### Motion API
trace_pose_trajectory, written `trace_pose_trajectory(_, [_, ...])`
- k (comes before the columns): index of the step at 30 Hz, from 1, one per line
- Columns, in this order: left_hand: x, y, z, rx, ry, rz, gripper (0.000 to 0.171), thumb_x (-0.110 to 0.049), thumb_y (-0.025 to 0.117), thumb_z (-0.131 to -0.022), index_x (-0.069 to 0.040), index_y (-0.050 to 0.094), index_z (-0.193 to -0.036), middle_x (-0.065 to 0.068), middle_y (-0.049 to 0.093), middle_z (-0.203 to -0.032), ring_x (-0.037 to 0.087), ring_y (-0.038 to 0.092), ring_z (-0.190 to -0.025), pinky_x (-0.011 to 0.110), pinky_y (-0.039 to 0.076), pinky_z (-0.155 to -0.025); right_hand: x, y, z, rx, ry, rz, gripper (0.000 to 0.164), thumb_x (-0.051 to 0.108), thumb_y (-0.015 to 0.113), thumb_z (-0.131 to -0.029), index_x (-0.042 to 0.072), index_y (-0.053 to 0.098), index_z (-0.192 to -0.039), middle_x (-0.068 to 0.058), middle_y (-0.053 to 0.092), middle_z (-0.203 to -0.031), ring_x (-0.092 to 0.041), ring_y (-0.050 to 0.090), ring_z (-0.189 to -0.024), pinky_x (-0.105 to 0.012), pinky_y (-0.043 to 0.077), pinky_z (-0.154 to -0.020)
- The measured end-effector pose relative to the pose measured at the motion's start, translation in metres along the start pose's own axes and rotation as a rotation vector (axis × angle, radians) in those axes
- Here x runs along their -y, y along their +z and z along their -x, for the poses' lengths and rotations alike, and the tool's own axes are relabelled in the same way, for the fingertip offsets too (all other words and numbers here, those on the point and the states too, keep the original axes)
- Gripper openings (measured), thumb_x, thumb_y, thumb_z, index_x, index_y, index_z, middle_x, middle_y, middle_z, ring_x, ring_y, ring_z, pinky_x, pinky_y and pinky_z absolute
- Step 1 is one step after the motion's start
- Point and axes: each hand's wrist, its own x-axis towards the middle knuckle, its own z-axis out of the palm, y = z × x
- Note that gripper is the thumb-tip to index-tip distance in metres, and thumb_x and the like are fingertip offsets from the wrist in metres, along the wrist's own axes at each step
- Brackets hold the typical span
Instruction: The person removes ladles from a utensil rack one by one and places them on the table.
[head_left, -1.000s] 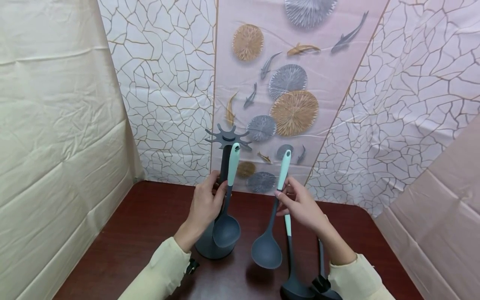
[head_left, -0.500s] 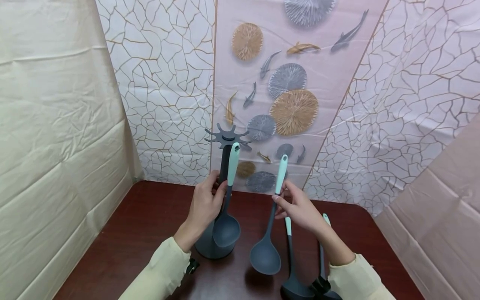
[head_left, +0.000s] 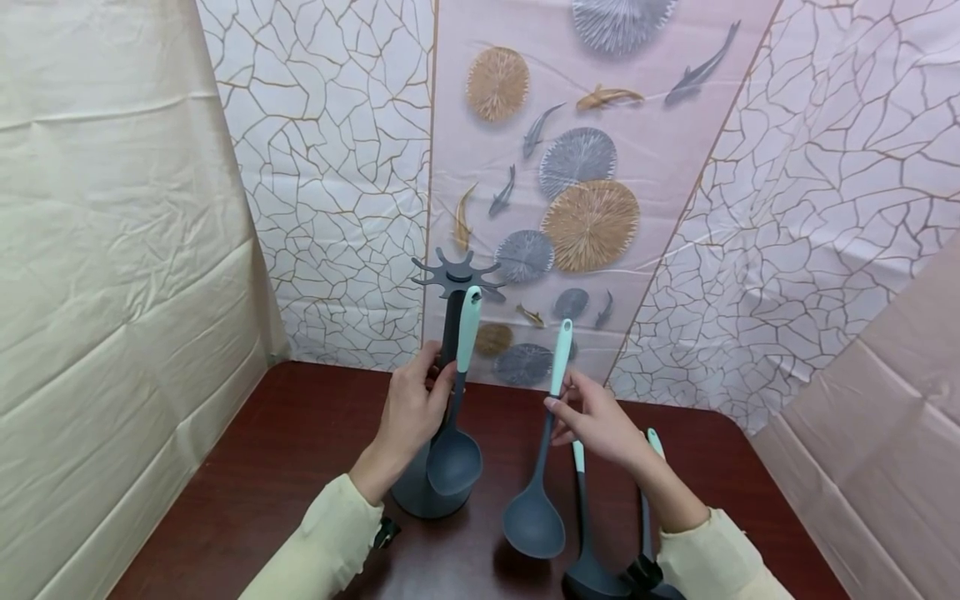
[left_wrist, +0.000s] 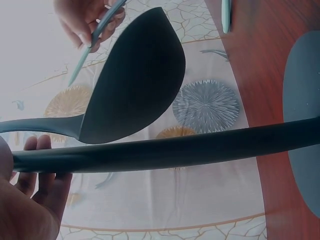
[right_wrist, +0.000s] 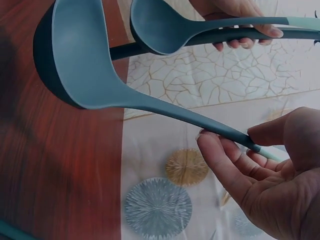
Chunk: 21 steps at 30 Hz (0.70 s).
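Note:
My left hand [head_left: 408,408] grips the black pole of a utensil stand [head_left: 452,325], which has a star-shaped rack on top and a round grey base. A ladle [head_left: 454,462] with a mint handle hangs upright along the pole, its neck beside my left thumb. To the right, my right hand [head_left: 596,417] pinches a larger ladle [head_left: 534,525] where its grey shaft meets the mint handle. That ladle's bowl points down, raised over its shadow on the table. In the right wrist view, thumb and fingertips hold the shaft of this larger ladle [right_wrist: 82,60].
Another mint-handled utensil [head_left: 592,575] lies on the dark red table [head_left: 247,483] at the right. Beside it, a further mint-handled utensil [head_left: 654,442] is partly covered by my right forearm. Patterned cloth [head_left: 345,183] hangs behind the table, with plain cloth [head_left: 127,275] along the left.
My right hand has come down a little and slightly left with the larger ladle. The left hand, the stand and the ladle hanging on it have stayed in place.

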Motion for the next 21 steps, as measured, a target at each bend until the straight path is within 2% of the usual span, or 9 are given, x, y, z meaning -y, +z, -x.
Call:
trace_pose_trajectory(14, [0.001, 0.000, 0.001, -0.003, 0.002, 0.009, 0.010, -0.020, 0.064, -0.109, -0.012, 0.065, -0.115, 0.002, 0.070, -0.084, 0.009, 0.068, -0.067, 0.029, 0.056, -0.055, -0.016, 0.005, -0.002, 0.033, 0.077, 0.012, 0.020, 0.013, 0.058, -0.110, -0.004, 0.048, -0.113, -0.018, 0.070, -0.087, -0.037, 0.075, -0.075, -0.046, 0.064, -0.066])
trace_pose_trajectory(21, [0.001, 0.000, 0.001, -0.004, 0.006, 0.009, 0.009, -0.019, 0.064, -0.109, -0.012, 0.065, -0.114, 0.001, 0.070, -0.085, 0.008, 0.069, -0.068, 0.029, 0.057, -0.056, -0.021, 0.007, -0.002, 0.037, 0.101, 0.022, 0.021, 0.014, 0.059, -0.110, -0.003, 0.047, -0.112, -0.021, 0.069, -0.086, -0.035, 0.076, -0.074, -0.045, 0.064, -0.065])
